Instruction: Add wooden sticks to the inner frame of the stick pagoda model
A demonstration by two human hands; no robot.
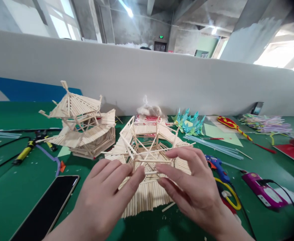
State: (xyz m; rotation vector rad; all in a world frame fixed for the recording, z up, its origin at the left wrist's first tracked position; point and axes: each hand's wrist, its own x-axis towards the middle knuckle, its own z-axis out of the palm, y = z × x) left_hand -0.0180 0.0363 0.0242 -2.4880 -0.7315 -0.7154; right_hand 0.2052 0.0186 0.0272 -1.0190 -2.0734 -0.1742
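Observation:
A half-built model made of thin wooden sticks sits on the green table right in front of me. My left hand and my right hand meet at its near edge. Both pinch a short wooden stick lying across the model's frame, the left at one end and the right at the other. A finished-looking stick pagoda stands to the left behind it.
A black phone lies at the front left. A blue glue gun and a purple device with a cable lie to the right. Teal paper shapes, straws, yellow-handled pliers and a white partition lie beyond.

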